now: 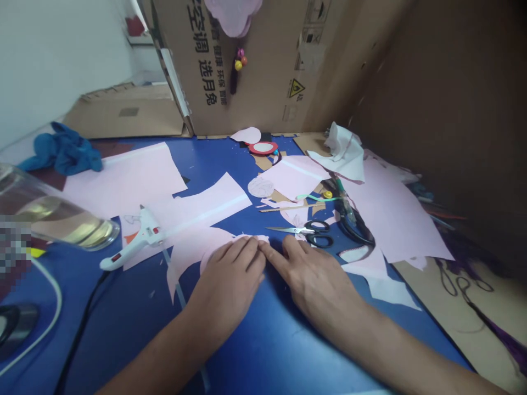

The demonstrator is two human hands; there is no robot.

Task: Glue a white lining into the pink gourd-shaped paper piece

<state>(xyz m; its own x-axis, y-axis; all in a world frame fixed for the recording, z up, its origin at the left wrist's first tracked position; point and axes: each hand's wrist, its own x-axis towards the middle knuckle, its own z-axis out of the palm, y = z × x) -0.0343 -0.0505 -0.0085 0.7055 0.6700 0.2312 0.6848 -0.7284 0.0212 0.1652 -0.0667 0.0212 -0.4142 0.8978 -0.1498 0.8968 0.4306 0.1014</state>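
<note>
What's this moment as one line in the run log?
left hand: resting on pink paper; right hand: close beside left hand; scissors: beyond right hand; glue gun: left of both hands

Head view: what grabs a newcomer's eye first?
Probably the bare left hand and bare right hand, close together at centre, the left over a pale pink paper piece. Next, the white glue gun lying left of them, and the black-handled metal scissors just beyond the right hand, both near scattered pink paper.
</note>
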